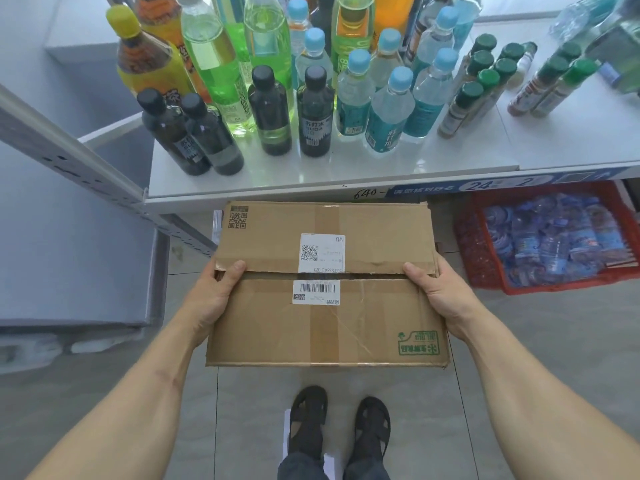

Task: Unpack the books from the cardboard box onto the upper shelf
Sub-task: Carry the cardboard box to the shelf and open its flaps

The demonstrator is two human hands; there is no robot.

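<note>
A: Where's the box (325, 289)?

B: Dead centre, carried off the floor just short of the shelf (346, 174) at twelve o'clock. Flaps are down with a slit between them; books unseen.

A: Hands?

B: Left hand (211, 292) at nine o'clock, right hand (436, 289) at three, each clasping a side, thumbs on top by the seam. Probably steadying it level.

A: Shelf room?

B: Bottles (311, 109) crowd it.

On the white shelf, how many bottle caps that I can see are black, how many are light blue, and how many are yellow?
Black caps: 4
Light blue caps: 7
Yellow caps: 1
Total: 12
</note>
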